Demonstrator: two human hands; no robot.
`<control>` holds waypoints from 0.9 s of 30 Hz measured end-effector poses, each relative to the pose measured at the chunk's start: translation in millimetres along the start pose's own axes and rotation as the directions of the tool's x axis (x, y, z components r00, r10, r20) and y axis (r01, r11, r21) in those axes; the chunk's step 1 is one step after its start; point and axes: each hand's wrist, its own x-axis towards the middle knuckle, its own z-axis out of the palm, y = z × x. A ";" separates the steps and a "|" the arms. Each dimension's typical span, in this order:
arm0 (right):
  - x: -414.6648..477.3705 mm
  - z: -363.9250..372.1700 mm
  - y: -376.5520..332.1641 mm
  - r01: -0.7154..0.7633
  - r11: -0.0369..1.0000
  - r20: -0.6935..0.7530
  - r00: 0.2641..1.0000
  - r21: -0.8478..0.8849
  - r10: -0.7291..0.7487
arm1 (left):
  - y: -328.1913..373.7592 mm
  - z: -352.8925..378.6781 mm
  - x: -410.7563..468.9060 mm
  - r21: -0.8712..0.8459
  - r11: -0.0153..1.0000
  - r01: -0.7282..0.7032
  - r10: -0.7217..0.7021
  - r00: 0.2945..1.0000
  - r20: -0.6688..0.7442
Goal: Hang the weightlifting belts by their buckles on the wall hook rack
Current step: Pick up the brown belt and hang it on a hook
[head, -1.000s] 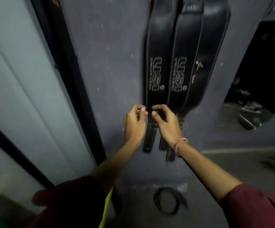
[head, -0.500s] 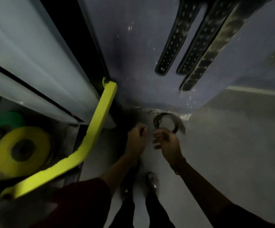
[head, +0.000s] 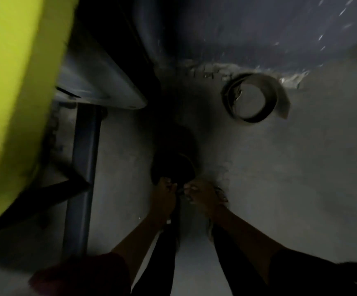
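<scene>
The view points down at the floor. A dark rolled belt (head: 173,167) lies in shadow in front of my feet. My left hand (head: 165,196) and my right hand (head: 203,194) are side by side at its near edge, fingers curled on it. A second belt (head: 252,98), coiled into a ring with a loose grey tail, lies farther off at the foot of the blue-grey wall (head: 248,28). The hanging belts and the hook rack are out of view.
A large yellow frame part (head: 17,92) fills the left side, blurred and close. Beneath it stand a grey metal post (head: 83,167) and a pale panel (head: 100,82). The grey floor (head: 301,178) spreads to the right.
The view has dropped from the hanging belts to the floor. Both hands have come down from the belt straps on the wall to the dark belt on the floor.
</scene>
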 end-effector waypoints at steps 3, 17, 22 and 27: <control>73.5 33.2 45.6 0.020 0.984 0.038 0.999 -0.176 -0.014 | -46.5 33.3 59.8 0.052 0.998 0.036 -0.040 0.996 0.075; 217.8 95.6 144.1 0.265 0.816 0.227 0.959 -0.513 -0.168 | -149.0 74.7 184.1 0.857 0.419 -0.299 0.198 0.952 0.236; 192.5 72.6 142.9 0.304 0.729 0.118 0.948 -0.614 -0.295 | -145.8 70.4 168.2 0.794 0.439 -0.421 0.351 0.893 0.280; 126.0 22.7 115.2 0.336 0.691 0.015 0.904 -0.640 -0.426 | -94.6 65.6 127.5 0.643 0.517 -0.566 0.426 0.821 0.381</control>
